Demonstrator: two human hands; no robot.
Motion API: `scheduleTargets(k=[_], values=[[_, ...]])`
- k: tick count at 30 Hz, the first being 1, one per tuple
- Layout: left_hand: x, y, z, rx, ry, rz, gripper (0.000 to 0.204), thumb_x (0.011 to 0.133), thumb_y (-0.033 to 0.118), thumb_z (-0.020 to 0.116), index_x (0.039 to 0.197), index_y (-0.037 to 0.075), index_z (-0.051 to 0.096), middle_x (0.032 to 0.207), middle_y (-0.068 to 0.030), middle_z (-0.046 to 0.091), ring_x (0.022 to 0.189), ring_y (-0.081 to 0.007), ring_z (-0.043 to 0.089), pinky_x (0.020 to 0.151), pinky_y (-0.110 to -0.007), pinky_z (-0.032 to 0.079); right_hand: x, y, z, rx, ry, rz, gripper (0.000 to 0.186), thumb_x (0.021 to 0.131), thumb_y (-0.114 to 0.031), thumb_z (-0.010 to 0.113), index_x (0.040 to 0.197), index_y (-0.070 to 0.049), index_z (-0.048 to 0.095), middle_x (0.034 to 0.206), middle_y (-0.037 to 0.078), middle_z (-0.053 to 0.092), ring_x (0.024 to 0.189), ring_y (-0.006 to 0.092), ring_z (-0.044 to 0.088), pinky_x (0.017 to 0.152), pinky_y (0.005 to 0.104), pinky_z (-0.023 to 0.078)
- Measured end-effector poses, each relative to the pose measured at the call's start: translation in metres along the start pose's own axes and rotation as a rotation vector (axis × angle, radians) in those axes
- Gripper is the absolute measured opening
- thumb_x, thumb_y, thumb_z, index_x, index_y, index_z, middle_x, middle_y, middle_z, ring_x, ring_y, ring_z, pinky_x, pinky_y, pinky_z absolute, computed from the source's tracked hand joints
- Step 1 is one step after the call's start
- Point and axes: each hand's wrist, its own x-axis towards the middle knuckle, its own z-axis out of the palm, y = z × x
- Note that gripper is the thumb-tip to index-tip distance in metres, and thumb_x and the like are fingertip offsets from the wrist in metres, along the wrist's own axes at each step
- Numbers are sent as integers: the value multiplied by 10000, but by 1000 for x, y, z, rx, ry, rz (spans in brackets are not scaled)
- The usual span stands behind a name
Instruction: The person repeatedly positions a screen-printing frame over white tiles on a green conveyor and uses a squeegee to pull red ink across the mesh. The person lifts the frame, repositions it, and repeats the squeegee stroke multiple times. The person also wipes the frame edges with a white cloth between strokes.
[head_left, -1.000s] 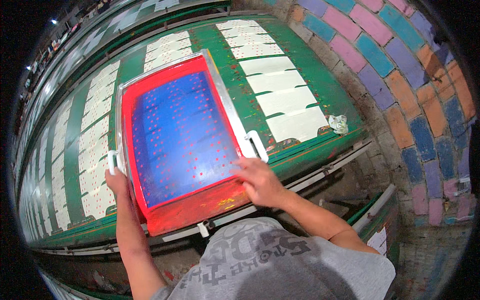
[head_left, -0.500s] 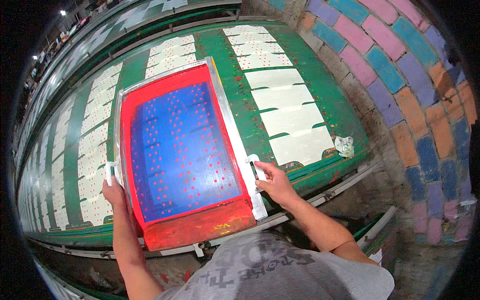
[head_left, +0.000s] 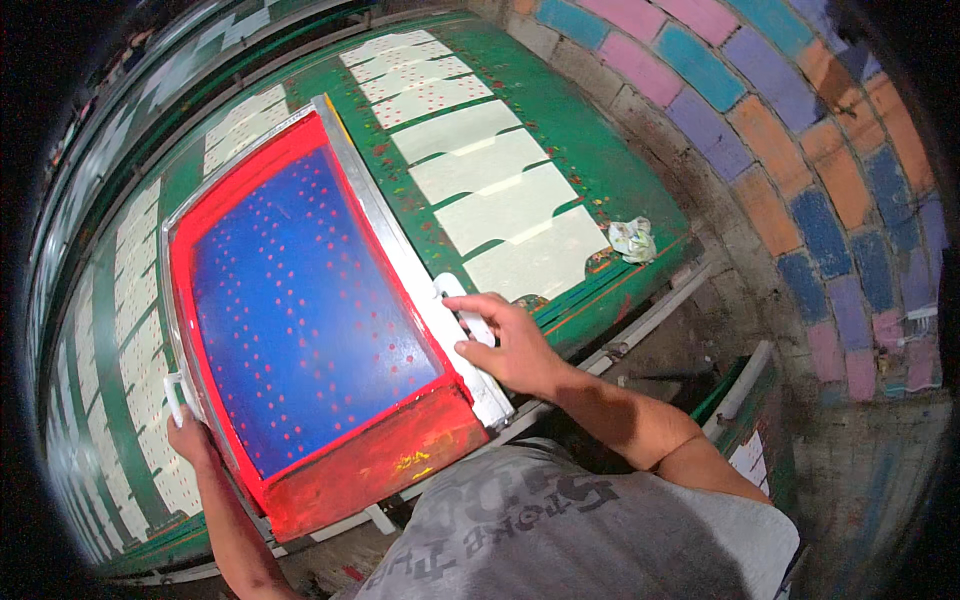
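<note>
A screen-printing frame (head_left: pixel 390 232) with a red-smeared border, blue mesh and rows of red dots rests over the green table (head_left: pixel 590 150). My left hand (head_left: pixel 187 434) is closed on the white left handle (head_left: pixel 172 398), at the frame's lower left side. My right hand (head_left: pixel 508 350) grips the white right handle (head_left: pixel 447 284) with fingers over it and thumb below. Right of the frame lie columns of white sheets (head_left: pixel 490 190), the far ones with red dots, the near ones plain. More dotted sheets (head_left: pixel 136 260) lie left of the frame, some partly hidden by it.
A crumpled plastic piece (head_left: pixel 631 240) lies at the table's right corner. A metal rail (head_left: pixel 660 310) runs along the near edge. Beyond the right end is a painted, multicoloured brick surface (head_left: pixel 760 80). Further long racks (head_left: pixel 230 50) stand behind the table.
My right hand has moved from the frame's lower right corner onto the right handle. The frame, held at both sides, now appears further left and more tilted in view, as does the table.
</note>
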Motion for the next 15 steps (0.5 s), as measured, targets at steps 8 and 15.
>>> scheduleTargets(k=[8,15], values=[[-83,147,73,-277,-33,-29,244,1044,181,697,1081,-59,672,844,-41,632,722,-138,558,657,-342,464,18,79,-117,-87,179,124,669,903,-46,749,1528,51,531,1458,177,638,1295,205,632,1116,332,494],[-164,245,140,-389,2,-26,189,1040,121,694,1101,-55,668,888,-61,685,753,-138,610,678,-333,504,9,120,-242,171,175,241,811,826,158,520,1615,14,400,1290,171,701,1146,207,691,1025,315,524]])
